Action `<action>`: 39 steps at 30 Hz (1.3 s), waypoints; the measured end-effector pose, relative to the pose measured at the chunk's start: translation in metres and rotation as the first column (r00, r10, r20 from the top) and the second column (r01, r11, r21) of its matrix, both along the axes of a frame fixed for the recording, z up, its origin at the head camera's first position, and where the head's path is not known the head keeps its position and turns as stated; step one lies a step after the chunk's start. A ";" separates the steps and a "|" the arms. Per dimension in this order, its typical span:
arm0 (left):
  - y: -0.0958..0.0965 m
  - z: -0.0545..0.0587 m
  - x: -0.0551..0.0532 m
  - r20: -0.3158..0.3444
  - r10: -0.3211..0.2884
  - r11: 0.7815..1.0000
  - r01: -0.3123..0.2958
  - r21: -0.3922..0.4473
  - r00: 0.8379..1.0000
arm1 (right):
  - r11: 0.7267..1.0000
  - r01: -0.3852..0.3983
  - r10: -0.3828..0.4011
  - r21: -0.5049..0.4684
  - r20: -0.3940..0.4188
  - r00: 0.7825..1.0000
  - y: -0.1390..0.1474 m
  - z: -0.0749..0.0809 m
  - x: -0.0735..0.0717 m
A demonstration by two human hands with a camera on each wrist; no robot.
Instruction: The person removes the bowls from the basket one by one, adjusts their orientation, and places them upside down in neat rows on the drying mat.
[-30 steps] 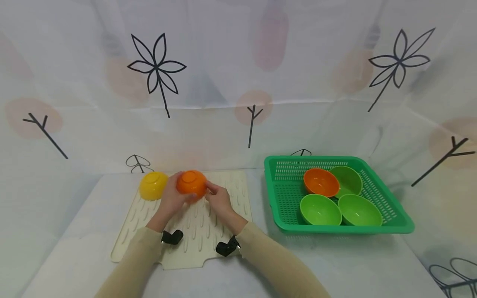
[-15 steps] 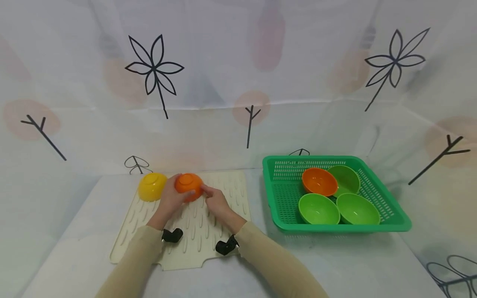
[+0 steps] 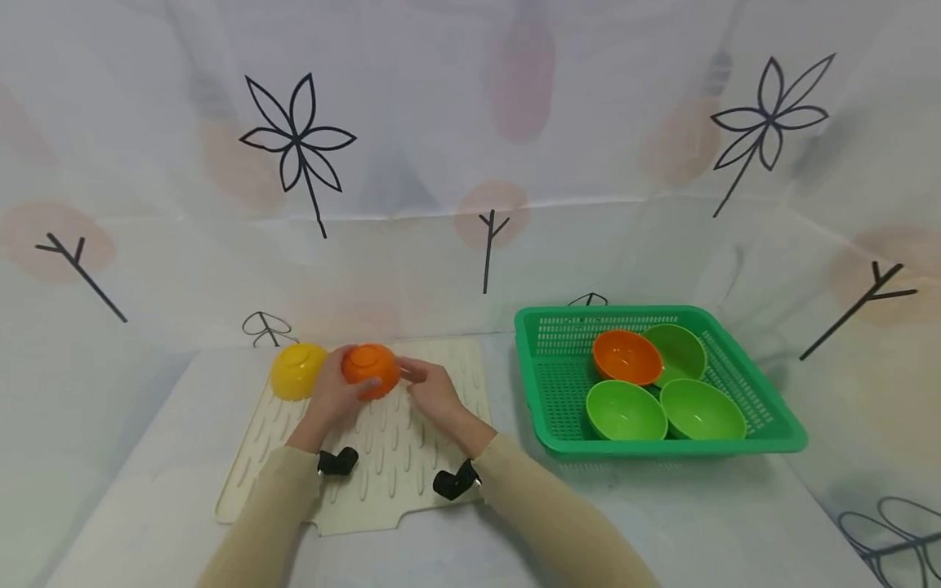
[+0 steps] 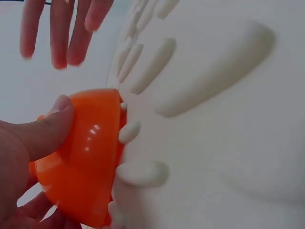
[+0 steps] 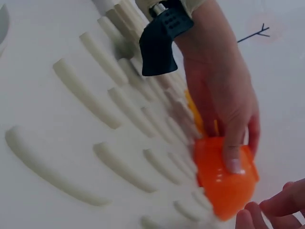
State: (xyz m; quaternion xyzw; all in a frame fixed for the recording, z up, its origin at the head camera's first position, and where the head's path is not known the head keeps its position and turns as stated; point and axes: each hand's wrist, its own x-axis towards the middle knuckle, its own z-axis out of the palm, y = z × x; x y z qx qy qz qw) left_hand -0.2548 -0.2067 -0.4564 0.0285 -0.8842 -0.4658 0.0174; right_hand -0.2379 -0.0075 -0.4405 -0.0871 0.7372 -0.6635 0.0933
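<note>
Bowl [image 3: 376, 363], orange, upturned, in grip of left hand [image 3: 334, 390]; right hand [image 3: 434, 394], loose-fingered, just beside.

On the mat [image 3: 382, 490], the inside of the overturned orange bowl [image 3: 376, 369] is being hidden. Near the mat's far left corner, the yellow bowl [image 3: 296, 371] is being partly covered by the left hand [image 3: 335, 390]. By the right wrist view's edge, the right hand [image 5: 285, 204] is being cut off.

Two bowls [image 3: 372, 360] sit on the mat [image 3: 385, 474], left of the basket [image 3: 662, 447].
</note>
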 end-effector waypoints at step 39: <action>-0.006 0.005 -0.005 0.027 -0.005 0.995 0.008 -0.102 1.000 | 0.869 -0.114 0.168 0.482 -0.072 0.983 0.290 0.102 -0.009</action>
